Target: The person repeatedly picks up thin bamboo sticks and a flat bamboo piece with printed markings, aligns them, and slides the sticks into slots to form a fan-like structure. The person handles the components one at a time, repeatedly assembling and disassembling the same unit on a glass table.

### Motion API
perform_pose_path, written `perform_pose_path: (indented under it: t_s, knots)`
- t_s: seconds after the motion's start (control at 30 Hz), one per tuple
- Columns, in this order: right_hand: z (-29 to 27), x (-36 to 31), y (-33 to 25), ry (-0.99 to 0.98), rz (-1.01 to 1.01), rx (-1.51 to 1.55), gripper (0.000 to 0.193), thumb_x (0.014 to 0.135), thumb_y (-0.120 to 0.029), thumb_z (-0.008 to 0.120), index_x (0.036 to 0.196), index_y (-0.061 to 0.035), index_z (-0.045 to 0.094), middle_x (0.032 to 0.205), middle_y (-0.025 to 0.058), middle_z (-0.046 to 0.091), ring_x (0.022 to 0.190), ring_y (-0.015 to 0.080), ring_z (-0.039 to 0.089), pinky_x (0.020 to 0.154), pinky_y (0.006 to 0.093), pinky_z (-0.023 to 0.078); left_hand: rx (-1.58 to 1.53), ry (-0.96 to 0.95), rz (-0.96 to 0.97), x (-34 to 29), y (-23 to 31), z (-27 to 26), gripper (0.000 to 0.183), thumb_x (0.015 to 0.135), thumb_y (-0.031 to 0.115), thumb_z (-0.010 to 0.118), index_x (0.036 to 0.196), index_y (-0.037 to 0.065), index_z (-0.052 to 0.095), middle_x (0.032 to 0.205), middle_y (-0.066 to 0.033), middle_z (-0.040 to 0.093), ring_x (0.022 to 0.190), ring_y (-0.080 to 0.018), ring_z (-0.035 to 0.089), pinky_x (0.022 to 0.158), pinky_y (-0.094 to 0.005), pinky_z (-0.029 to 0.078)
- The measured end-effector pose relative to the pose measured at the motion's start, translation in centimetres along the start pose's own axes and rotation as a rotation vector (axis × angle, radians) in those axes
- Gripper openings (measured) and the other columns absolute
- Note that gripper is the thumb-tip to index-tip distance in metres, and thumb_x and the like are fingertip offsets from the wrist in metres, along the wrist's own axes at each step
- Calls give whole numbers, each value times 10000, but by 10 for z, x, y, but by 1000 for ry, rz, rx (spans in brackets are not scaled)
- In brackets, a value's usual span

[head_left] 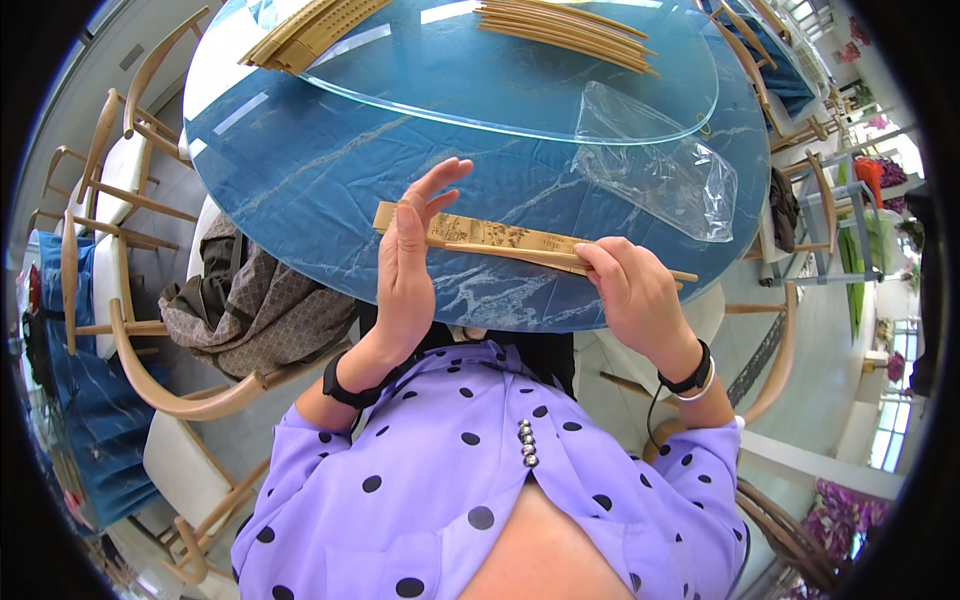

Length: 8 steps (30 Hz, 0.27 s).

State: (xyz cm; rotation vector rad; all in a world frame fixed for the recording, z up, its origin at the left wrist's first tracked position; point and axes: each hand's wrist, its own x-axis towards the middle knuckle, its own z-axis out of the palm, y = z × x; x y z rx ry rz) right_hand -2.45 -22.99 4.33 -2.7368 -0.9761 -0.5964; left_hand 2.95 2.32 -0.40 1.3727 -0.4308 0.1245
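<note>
A long, flat tan chopstick sleeve (505, 237) with dark printed decoration lies level above the table's near edge. A pair of thin wooden chopsticks (540, 259) runs along its near side, with the tips sticking out to the right. My right hand (638, 295) pinches the sleeve's right end and the chopsticks between thumb and fingers. Upright at the sleeve's left part, my left hand (408, 265) has its fingers stretched out and covers some of the sleeve. Whether the chopsticks are inside or only alongside the sleeve, I cannot tell.
On the glass turntable (450, 118) rest a stack of tan sleeves (310, 35) and a bundle of chopsticks (565, 32). A crumpled clear plastic bag (665, 175) lies partly over its right edge. Wooden chairs surround the blue table (290, 190); a patterned bag (250, 310) sits on one.
</note>
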Motion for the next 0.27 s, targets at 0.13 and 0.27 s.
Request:
perform_pose_path:
  t_s: [0.13, 0.27]
  knots:
    - [4, -16, -19, -31, 55, 16, 388, 863, -114, 733, 1219, -7, 623, 899, 72, 581, 674, 196, 606, 555, 319, 493, -198, -83, -77, -14, 3, 24, 678, 1104, 478, 147, 1470, -16, 431, 1437, -193, 530, 1382, -293, 475, 1158, -439, 353]
    - [5, -29, -28, -42, 142, 111, 418, 862, -45, 703, 1268, -10, 611, 904, 84, 596, 686, 234, 618, 563, 345, 496, -291, -153, -121, -17, 6, 32, 583, 1121, 393, 212, 1522, -13, 331, 1432, -173, 527, 1376, -268, 474, 1167, -411, 334]
